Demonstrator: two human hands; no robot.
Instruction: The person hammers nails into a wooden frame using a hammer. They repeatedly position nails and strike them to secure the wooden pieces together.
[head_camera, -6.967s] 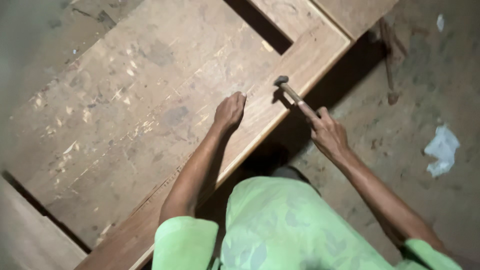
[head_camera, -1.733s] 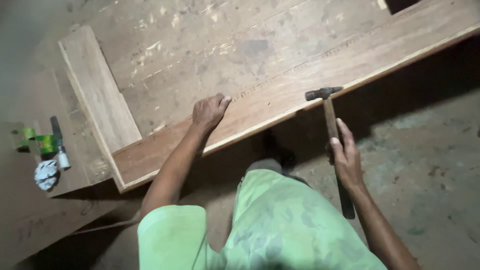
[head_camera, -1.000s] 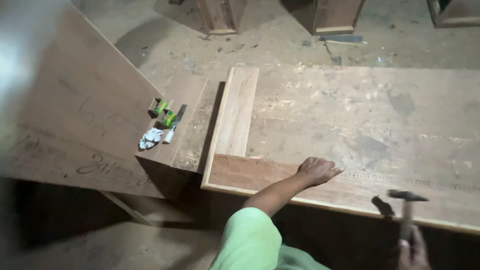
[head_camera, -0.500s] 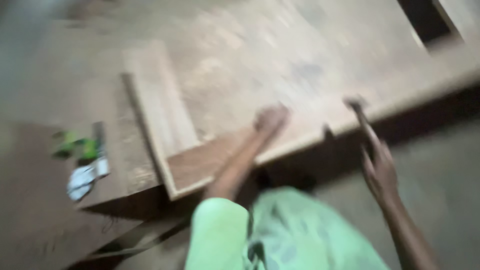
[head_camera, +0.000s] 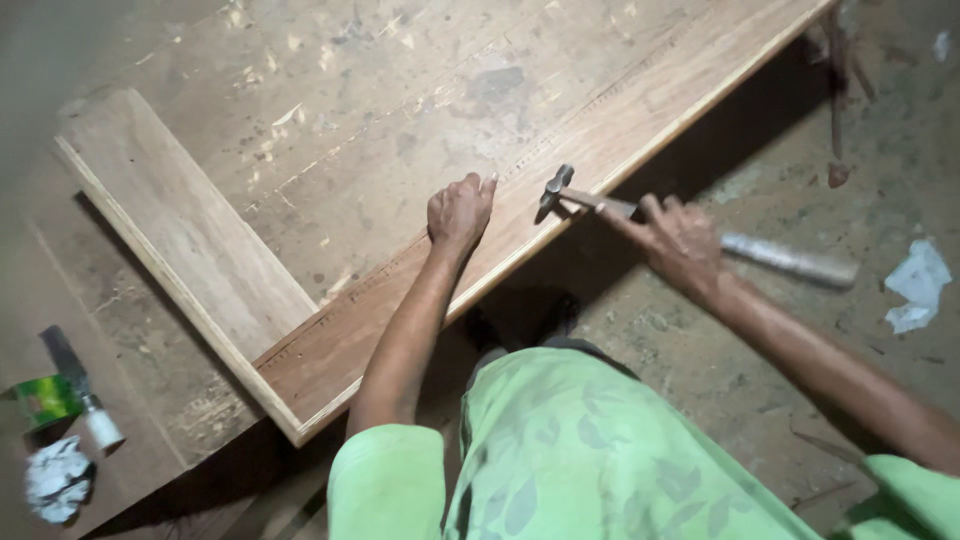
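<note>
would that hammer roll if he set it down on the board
Probably not far: the hammer's cross-set head would likely stop a roll. It looks head-heavy, so it may tip toward that end. The right hand grips mid-handle.

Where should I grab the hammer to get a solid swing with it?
Grip the hammer further back, on its pale handle end, coming from the right along the shaft. The right hand now holds it close behind the head, which rests on the board near the left hand. The long handle sticks out free behind the hand.
</note>
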